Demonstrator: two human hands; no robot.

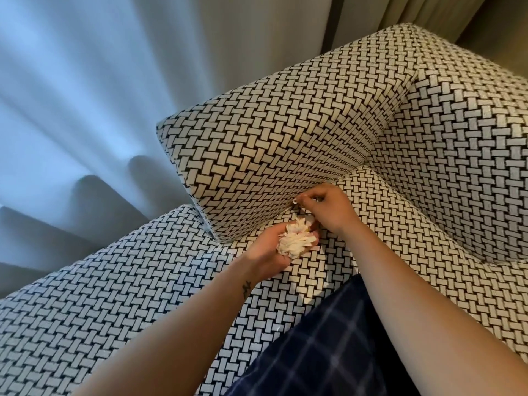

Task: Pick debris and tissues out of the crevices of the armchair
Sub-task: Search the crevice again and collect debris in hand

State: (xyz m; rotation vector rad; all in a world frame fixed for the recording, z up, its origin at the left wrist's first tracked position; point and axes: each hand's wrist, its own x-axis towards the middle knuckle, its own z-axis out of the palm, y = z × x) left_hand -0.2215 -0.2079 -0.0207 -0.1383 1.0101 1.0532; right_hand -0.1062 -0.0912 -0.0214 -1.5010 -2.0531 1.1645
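The armchair [285, 132] is covered in black-and-white basket-weave fabric. My left hand [268, 254] rests on the seat cushion, cupped around a wad of crumpled white tissues [295, 241]. Just above it, my right hand [325, 207] pinches a small white scrap [295, 200] at the crevice where the armrest meets the seat cushion. The fingertips press into that seam, and whatever else lies in the gap is hidden.
The armchair's backrest [457, 155] rises at the right. Pale curtains [85, 95] hang behind the armrest at the left. My leg in dark blue checked trousers [328, 347] lies over the seat at the bottom.
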